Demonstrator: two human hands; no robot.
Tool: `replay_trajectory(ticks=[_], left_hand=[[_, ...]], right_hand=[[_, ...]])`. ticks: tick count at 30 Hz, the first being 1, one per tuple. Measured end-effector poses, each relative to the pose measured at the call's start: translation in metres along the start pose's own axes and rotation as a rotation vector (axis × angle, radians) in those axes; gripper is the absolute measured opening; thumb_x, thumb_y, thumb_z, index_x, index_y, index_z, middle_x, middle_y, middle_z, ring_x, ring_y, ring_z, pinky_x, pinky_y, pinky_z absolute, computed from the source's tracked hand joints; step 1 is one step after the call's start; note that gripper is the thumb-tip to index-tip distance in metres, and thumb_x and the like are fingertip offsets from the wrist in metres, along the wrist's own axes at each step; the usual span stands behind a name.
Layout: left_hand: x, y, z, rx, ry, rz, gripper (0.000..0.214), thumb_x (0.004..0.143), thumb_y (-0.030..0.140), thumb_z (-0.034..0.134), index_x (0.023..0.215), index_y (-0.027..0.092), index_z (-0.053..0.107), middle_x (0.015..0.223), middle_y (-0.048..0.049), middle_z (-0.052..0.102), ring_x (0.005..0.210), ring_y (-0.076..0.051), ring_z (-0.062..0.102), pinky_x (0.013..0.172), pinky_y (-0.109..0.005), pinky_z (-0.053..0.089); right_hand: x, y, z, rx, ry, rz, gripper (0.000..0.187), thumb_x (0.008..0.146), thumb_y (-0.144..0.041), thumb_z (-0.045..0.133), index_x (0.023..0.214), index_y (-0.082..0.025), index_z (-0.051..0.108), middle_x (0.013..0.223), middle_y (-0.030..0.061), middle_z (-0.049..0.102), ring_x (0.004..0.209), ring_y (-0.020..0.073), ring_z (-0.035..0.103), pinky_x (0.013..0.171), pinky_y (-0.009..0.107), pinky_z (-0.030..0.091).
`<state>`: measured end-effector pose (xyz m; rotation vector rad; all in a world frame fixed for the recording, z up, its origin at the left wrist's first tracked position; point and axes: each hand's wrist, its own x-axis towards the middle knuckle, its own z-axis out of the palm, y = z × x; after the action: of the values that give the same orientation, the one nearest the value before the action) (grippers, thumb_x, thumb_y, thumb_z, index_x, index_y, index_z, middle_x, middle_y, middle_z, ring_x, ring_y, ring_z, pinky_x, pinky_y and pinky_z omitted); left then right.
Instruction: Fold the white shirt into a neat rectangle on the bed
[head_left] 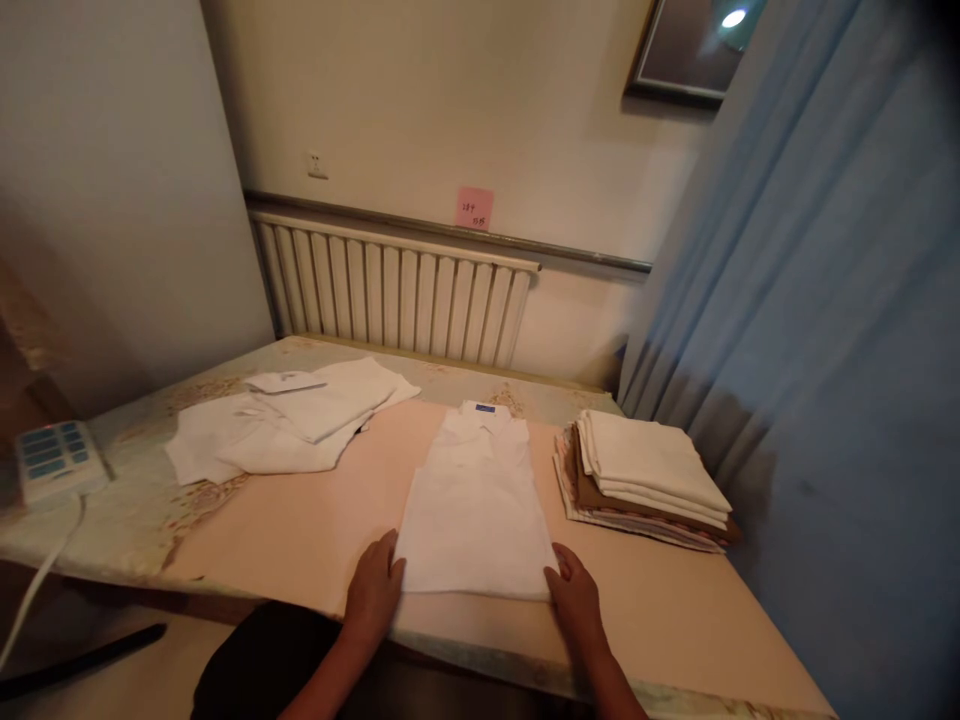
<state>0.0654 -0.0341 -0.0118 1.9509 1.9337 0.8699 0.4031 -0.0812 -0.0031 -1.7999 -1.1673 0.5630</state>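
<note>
A white shirt [476, 510] lies flat on the pink cloth, its collar with a dark blue label at the far end. At its near left corner, my left hand [375, 585] pinches the hem between thumb and fingers. My right hand [576, 592] grips the near right corner the same way. The sides of the shirt look folded in, so it narrows toward the collar. To the left, white garments [300, 415] lie in a loose overlapping heap, one collar showing.
A stack of folded cloths [652, 465], white over brown, stands at the right beside a blue curtain [810, 400]. A power strip [60, 460] with a white cord sits at the left end of the table [315, 540]. A radiator [397, 290] lines the wall behind.
</note>
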Motion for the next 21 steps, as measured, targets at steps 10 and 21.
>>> replay_trajectory(ticks=[10, 21], left_hand=[[0.0, 0.021, -0.03, -0.009, -0.254, -0.151, 0.035, 0.085, 0.02, 0.043, 0.119, 0.02, 0.054, 0.11, -0.0062, 0.067, 0.101, -0.02, 0.061, 0.086, -0.028, 0.041], [-0.003, 0.018, -0.029, -0.043, -0.221, -0.178, 0.036, 0.086, 0.027, 0.045, 0.12, 0.021, 0.055, 0.096, -0.003, 0.068, 0.088, -0.019, 0.063, 0.072, -0.025, 0.04]], right_hand=[[-0.019, 0.003, 0.013, -0.088, 0.159, -0.025, 0.051, 0.08, -0.038, 0.041, 0.121, -0.015, 0.059, 0.113, 0.012, 0.069, 0.103, 0.0266, 0.065, 0.089, 0.035, 0.049], [-0.023, 0.005, 0.012, -0.109, 0.199, -0.028, 0.048, 0.083, -0.038, 0.035, 0.117, -0.016, 0.06, 0.111, 0.011, 0.069, 0.099, 0.027, 0.065, 0.086, 0.036, 0.048]])
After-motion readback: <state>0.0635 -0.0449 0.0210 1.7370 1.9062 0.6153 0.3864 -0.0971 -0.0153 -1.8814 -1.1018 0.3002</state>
